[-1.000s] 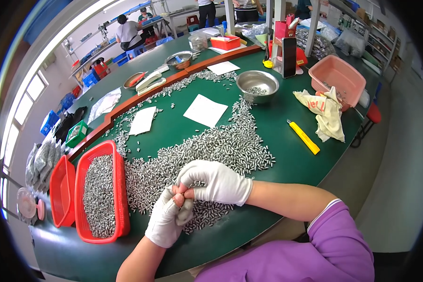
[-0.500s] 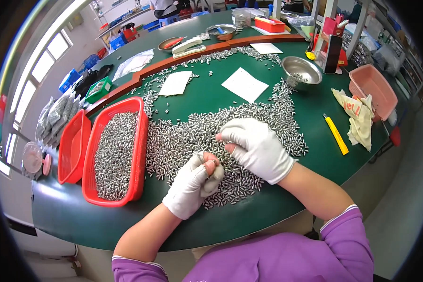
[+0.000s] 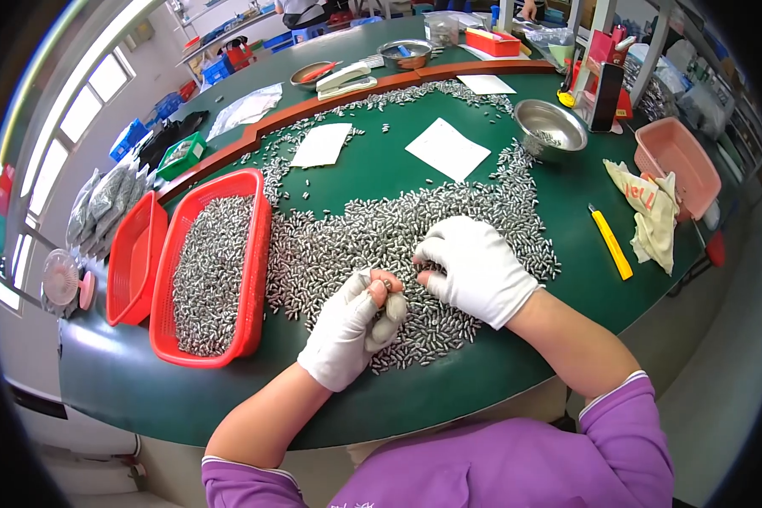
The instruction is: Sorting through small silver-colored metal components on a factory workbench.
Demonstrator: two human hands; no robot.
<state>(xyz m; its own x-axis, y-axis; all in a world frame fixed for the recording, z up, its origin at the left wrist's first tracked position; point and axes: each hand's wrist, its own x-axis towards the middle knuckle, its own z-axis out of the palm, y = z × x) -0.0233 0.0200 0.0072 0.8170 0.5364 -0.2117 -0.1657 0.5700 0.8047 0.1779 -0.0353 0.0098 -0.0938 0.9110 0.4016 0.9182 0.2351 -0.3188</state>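
Note:
A wide spread of small silvery ribbed metal parts [image 3: 339,233] lies on the green table [image 3: 381,182]. Over its near side my left hand [image 3: 356,326], in a white glove with bare thumb and index tips, pinches one small metal part [image 3: 387,285]. Just to its right, my gloved right hand [image 3: 478,271] hovers low over the spread, palm down. Its fingers curl round a few dark-looking metal parts [image 3: 427,268], largely hidden under the hand. A red plastic basket [image 3: 258,254] full of the same parts stands to the left.
Beside the full basket sits a second red basket [image 3: 135,262]. White papers [image 3: 447,150], a steel bowl [image 3: 550,127], a yellow cutter knife [image 3: 611,245], a cloth [image 3: 648,212] and a pink basket [image 3: 677,165] are farther off. A brown wooden strip [image 3: 313,112] borders the spread.
My right hand has shifted a little right, away from my left, and metal parts now show at its fingertips. The part pinched in my left hand shows more clearly.

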